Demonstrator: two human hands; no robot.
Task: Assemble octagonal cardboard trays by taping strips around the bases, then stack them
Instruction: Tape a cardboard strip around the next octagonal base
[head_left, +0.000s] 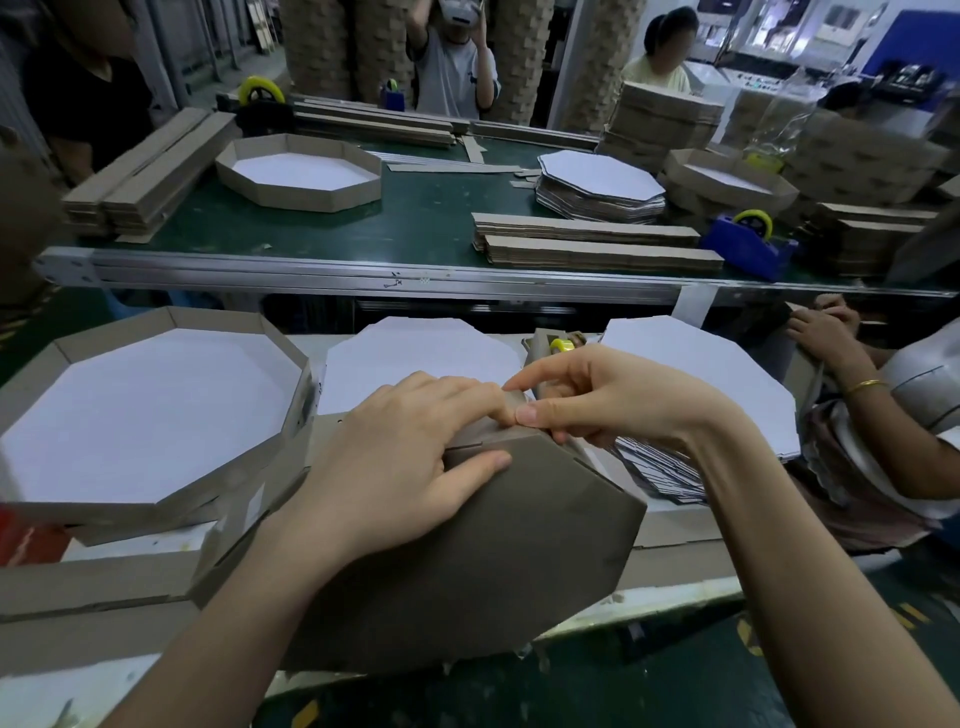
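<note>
With the finished tray stack at left, the left hand grips the tilted, underside-up tray of matte brown cardboard on the counter, steadying it, while the right hand pinches the side strip at the far rim corner, apparently to seat the joint.
</note>
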